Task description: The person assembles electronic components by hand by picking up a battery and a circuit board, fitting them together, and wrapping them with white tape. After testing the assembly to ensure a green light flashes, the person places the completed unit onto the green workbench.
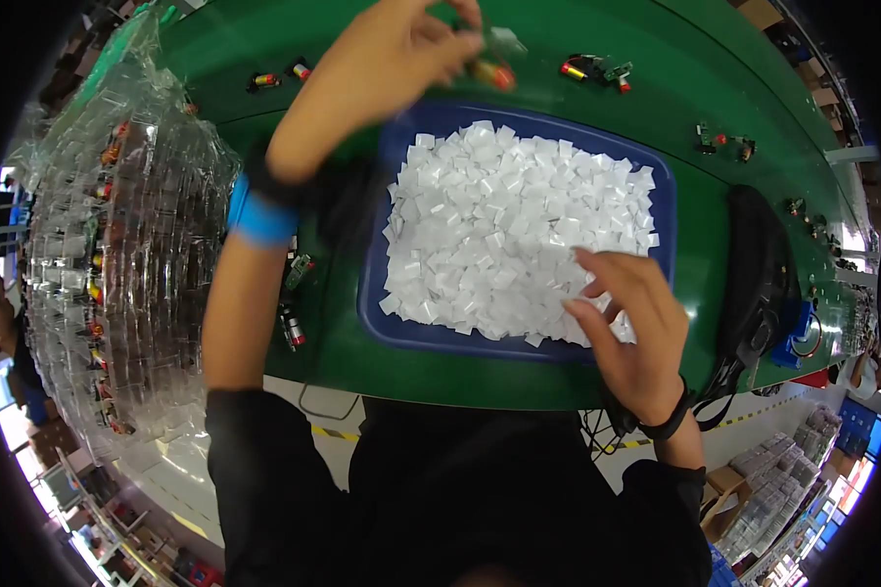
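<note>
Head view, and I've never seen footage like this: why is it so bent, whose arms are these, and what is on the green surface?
There is no machine here. A person wears a wide fisheye camera on the head, looking down, so straight edges curve toward the rim. The arms coming up from below are that person's own.

The left hand is raised over the far side of the green surface and pinches a small red and yellow part together with a small clear bag. The right hand rests its fingers on a heap of small white squares in a blue tray.

More small parts lie scattered on the surface. On the left stands a stack of clear plastic trays, and a black strap lies at the right.
</note>
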`<state>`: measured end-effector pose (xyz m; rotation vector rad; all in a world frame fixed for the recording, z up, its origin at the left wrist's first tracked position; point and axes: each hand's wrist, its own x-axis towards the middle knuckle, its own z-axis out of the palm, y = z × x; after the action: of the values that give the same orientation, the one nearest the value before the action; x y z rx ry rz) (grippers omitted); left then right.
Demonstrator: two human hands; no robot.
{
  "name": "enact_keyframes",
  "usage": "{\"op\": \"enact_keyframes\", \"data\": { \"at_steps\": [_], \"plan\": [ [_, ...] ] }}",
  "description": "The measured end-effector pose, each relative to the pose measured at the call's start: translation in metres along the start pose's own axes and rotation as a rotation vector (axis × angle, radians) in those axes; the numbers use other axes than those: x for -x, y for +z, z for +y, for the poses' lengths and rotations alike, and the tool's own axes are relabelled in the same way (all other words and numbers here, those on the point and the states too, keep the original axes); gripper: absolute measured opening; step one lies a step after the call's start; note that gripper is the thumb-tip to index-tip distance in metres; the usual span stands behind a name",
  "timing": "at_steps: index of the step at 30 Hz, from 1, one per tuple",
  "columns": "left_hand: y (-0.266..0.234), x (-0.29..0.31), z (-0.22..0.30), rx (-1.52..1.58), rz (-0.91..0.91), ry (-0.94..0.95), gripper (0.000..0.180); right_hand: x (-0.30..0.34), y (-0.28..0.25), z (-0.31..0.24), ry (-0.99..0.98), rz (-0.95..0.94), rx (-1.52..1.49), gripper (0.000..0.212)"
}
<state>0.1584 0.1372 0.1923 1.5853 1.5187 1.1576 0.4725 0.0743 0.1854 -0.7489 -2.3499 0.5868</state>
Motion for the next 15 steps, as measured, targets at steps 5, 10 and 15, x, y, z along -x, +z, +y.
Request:
{"op": "enact_keyframes", "data": {
  "at_steps": [5, 10, 15],
  "plan": [
    [0.054, 0.133, 0.057, 0.123, -0.018, 0.008, 0.020, -0.021, 0.016, 0.000, -0.051, 0.049, -0.168, 0.037],
    [0.069, 0.178, 0.039, -0.172, 0.124, 0.226, 0.025, -0.014, 0.029, -0.009, -0.097, -0.074, -0.202, 0.033],
    [0.090, 0.191, 0.039, 0.146, 0.331, 0.120, 0.031, -0.006, 0.029, -0.003, -0.215, -0.071, -0.118, 0.032]
  ]
}}
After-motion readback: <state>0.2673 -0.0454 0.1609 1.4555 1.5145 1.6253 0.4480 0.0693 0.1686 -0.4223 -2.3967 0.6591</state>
